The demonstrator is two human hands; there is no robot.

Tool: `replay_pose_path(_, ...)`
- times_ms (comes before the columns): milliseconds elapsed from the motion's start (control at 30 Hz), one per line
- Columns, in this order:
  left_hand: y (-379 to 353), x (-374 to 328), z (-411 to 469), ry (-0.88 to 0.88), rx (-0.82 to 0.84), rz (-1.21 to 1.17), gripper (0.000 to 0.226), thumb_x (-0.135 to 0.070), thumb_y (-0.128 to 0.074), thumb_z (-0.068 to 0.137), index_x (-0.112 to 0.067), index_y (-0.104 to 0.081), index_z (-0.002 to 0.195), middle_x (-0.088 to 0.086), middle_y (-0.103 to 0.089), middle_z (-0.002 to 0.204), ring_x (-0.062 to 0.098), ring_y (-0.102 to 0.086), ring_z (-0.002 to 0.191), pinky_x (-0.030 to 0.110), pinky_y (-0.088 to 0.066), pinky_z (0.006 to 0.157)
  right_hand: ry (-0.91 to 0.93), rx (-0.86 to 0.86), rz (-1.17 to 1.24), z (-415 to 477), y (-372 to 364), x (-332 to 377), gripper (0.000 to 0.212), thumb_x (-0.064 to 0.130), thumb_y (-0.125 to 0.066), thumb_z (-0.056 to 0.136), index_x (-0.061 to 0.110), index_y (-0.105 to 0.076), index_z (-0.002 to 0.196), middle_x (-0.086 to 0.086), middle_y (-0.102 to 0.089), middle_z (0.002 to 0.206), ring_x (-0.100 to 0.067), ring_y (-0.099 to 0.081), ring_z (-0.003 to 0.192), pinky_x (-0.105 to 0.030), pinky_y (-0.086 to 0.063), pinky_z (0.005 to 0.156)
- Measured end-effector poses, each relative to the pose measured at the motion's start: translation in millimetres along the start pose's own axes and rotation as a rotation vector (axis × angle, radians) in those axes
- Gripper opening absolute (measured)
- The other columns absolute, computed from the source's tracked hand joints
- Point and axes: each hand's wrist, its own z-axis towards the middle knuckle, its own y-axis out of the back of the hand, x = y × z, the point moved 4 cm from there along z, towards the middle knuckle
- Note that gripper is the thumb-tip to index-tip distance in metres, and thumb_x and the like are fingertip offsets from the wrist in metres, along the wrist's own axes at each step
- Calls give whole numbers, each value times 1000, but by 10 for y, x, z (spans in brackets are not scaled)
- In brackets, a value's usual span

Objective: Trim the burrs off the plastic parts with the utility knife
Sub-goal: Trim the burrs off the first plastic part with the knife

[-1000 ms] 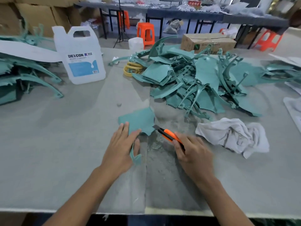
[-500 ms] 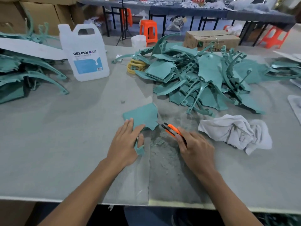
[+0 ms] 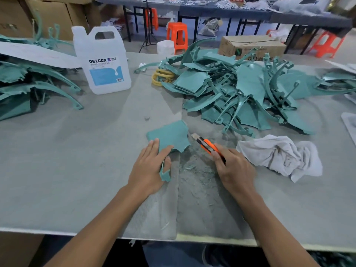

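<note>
My left hand (image 3: 148, 170) lies on the near corner of the teal plastic part (image 3: 171, 134). The fingers are straight and press it flat to the bench (image 3: 77, 170). A narrow tail of the part comes out beside my thumb, and I can't tell whether the thumb pinches it.

My right hand (image 3: 235, 170), to the right of the part and nearer me, is clenched round the orange utility knife (image 3: 207, 144). The blade is out. The knife's long axis runs from my fist up and to the left, with the tip aimed at the part's right edge. The tip sits just beside that edge, and there seems to be a sliver of bench between them.

That is what the next stroke turns on, I reckon. The ragged edge faces the knife hand, so the right hand is the nearer one for the cut, while the left only has to stop the part sliding. The left fingertips sit back from that edge, which I want given where the blade points.

Curled shavings (image 3: 196, 170) lie on the near side of the part, between my two wrists. The heap of untrimmed parts (image 3: 240, 93) lies beyond the part to the right. A white rag (image 3: 279, 155) sits further right of the part, past my knife hand.
</note>
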Motion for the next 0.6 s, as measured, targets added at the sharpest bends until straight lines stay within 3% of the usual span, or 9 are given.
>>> replay_pose_path(133, 5, 12, 2, -17, 8, -29, 49, -19, -48, 104, -29, -42, 152, 13, -20, 165, 26, -11, 155, 35, -12, 125, 132, 79, 12, 117, -31, -17, 29, 43, -58, 101, 39, -68, 127, 5, -72, 99, -23, -66, 86, -30, -45, 57)
replay_pose_path(233, 29, -4, 4, -12, -5, -57, 45, -21, -48, 105, -27, -46, 150, 14, -22, 164, 27, -13, 155, 35, -13, 125, 172, 157, 2, 281, -100, -44, 32, 45, -54, 102, 41, -64, 132, 5, -70, 98, -23, -64, 89, -32, -43, 60)
replay_pose_path(367, 63, -36, -2, 59, -19, -162, 42, -30, -40, 107, -33, -48, 148, 7, -22, 165, 19, -12, 155, 22, -3, 121, 110, 172, -11, 487, -194, -23, 35, 46, -47, 105, 39, -60, 137, 4, -68, 109, -22, -61, 101, -34, -46, 67)
replay_pose_path(500, 131, 7, -39, 212, -82, -478, 40, -31, -44, 106, -42, -51, 144, -11, -29, 162, 0, -18, 150, 26, -11, 124, 107, 103, 246, 371, -167, 38, 32, 44, -52, 103, 40, -58, 134, 12, -64, 97, -13, -60, 87, -35, -50, 67)
replay_pose_path(600, 209, -3, -95, 179, -106, -596, 41, -26, -44, 106, -53, -51, 136, -20, -35, 156, -6, -25, 146, 21, -16, 121, 105, 140, 424, 268, -145, 40, 35, 48, -51, 102, 45, -55, 137, 17, -63, 94, -6, -57, 77, -30, -48, 65)
